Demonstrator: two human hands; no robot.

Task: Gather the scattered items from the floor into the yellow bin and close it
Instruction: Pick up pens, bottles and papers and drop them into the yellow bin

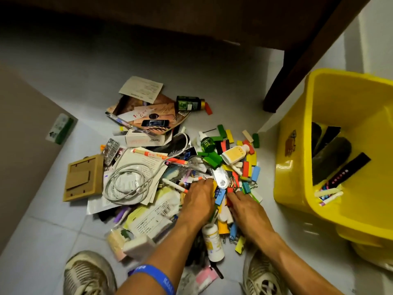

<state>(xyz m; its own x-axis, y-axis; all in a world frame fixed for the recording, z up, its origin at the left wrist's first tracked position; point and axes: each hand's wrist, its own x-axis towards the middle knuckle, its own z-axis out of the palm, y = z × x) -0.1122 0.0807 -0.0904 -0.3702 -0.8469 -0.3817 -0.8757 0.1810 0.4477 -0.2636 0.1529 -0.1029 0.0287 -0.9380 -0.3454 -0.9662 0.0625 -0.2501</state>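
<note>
Hands: left hand (198,194) and right hand (244,206) both down in the pile, palms down, side by side; fingers bent into the small blocks and clips; whether either really grips something I cannot tell, fingertips buried in clutter
Between hands: blue block (220,196) and red bits lie in the gap; looks like a two-hand scoop being set up, judgement only
Pile: scattered items (170,167) spread over the floor (42,241) ahead and to the left of the hands; coloured blocks thickest just ahead of the right hand
Loose bigger things: white cable (127,184) coiled left of the left hand; white bottle (212,241) lying lengthwise between the forearms, long axis pointing toward the person; cream bottle (235,155) on top of the blocks ahead; cardboard frame (84,177) far left
Bin: yellow bin (297,167) to the right of the pile, open, tilted in view, a few dark flat things and pens already inside; lid not seen
Key relation: bin lies to the right, so right hand is the nearer one; load must travel rightward and up over the near rim
Room: bare floor strip between pile and bin, nothing in the way; dark furniture leg (297,71) stands behind that gap, well clear of a low sweep
Progress: early, most items still on the floor
Risk: small blocks likely spill from a scoop crossing the gap
</note>
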